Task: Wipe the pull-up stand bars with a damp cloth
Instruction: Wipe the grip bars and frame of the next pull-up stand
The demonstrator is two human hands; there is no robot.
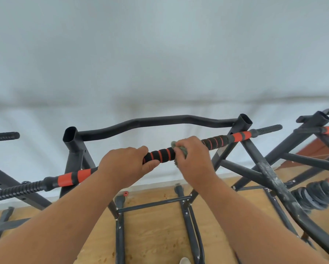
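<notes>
A pull-up bar (160,156) with black and orange foam grips runs from lower left to upper right across the black stand frame (72,149). My left hand (125,165) grips the bar left of centre. Just to its right, my right hand (193,159) holds a grey-green cloth (180,149) wrapped against the bar. A bent black rear bar (160,122) joins the two uprights behind.
A white wall fills the background. A second stand (293,149) with an orange-gripped bar sits at the right, with stacked black weight plates (310,197) beside it. Another threaded bar end (5,136) shows at far left. The stand's base tubes (186,216) lie on the wooden floor.
</notes>
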